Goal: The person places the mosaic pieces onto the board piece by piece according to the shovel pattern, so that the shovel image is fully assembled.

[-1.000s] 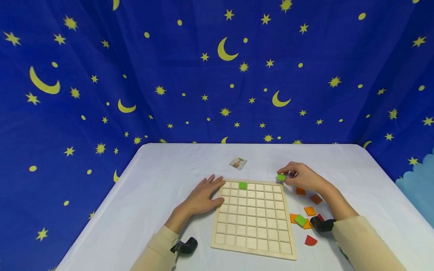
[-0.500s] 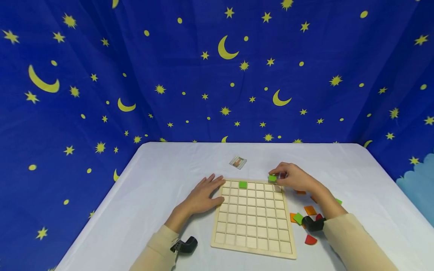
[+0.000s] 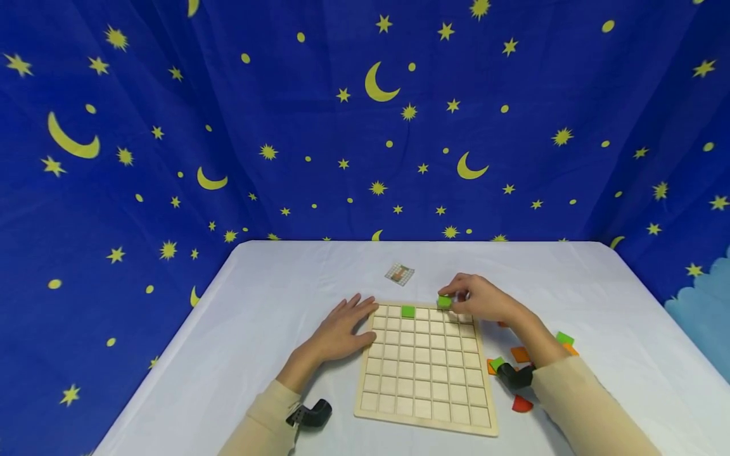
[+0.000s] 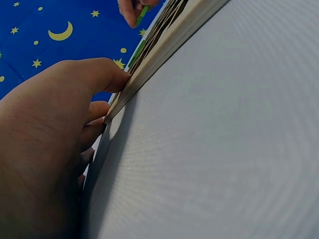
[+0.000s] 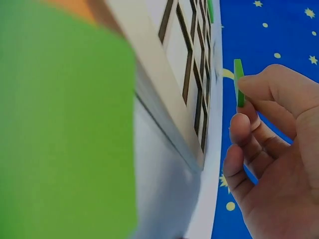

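Observation:
Over the far edge of a wooden grid board (image 3: pixel 422 367), my right hand (image 3: pixel 481 299) pinches a green square tile (image 3: pixel 444 302) between thumb and fingers. The right wrist view shows that tile (image 5: pixel 239 83) edge-on, apart from the board. My left hand (image 3: pixel 340 330) rests at the board's left edge with its fingers spread, the thumb touching the rim, as the left wrist view also shows (image 4: pixel 65 109). Another green tile (image 3: pixel 408 311) lies in a cell of the far row, left of the held one.
Right of the board lie loose orange tiles (image 3: pixel 519 354), green tiles (image 3: pixel 564 339) and a red rounded piece (image 3: pixel 521 404), some hidden under the right forearm. A small printed grid card (image 3: pixel 400 273) lies behind the board. A starry blue curtain (image 3: pixel 319 126) surrounds the white table (image 3: pixel 285 285).
My right hand has moved left along the board's far edge with the green tile, from beyond the right corner to over the far row. The left hand has stayed put.

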Motion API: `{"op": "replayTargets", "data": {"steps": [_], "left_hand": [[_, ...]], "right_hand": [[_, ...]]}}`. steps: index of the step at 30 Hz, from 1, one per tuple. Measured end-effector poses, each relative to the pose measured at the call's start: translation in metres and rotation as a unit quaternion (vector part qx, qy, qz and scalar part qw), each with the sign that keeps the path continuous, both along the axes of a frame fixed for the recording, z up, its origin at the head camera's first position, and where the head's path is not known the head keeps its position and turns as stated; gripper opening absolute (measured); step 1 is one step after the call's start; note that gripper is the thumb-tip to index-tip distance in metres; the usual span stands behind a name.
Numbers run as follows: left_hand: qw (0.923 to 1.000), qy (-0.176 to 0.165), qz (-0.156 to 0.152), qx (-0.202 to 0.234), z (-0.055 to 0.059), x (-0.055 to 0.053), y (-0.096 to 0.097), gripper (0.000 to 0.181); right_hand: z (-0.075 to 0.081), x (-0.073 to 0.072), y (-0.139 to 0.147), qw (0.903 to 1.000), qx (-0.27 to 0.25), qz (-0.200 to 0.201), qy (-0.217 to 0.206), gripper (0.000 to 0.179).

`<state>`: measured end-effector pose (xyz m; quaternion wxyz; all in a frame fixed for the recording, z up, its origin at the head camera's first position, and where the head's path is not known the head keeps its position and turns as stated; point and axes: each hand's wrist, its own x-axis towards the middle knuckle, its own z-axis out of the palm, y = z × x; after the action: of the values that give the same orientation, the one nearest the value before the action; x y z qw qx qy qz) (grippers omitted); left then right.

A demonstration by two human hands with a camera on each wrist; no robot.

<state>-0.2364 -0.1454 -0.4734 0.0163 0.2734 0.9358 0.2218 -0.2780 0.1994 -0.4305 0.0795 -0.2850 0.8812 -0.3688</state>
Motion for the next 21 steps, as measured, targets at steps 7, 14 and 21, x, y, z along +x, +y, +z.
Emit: {"op": "replayTargets", "data": {"steps": [7, 14, 21], "left_hand": [[1.0000, 0.001, 0.001, -0.006, -0.001, -0.001, 0.000, 0.065], [1.0000, 0.005, -0.003, -0.004, 0.000, 0.000, 0.001, 0.065], [1.0000, 0.006, -0.002, -0.006, 0.000, 0.000, 0.000, 0.065]], "right_hand": [[-0.005, -0.002, -0.008, 0.9999, -0.003, 0.012, -0.008, 0.034], [-0.008, -0.004, -0.016, 0.9984, -0.005, 0.055, 0.011, 0.032], [-0.005, -0.005, -0.025, 0.9979, 0.010, 0.063, 0.013, 0.033]]}}
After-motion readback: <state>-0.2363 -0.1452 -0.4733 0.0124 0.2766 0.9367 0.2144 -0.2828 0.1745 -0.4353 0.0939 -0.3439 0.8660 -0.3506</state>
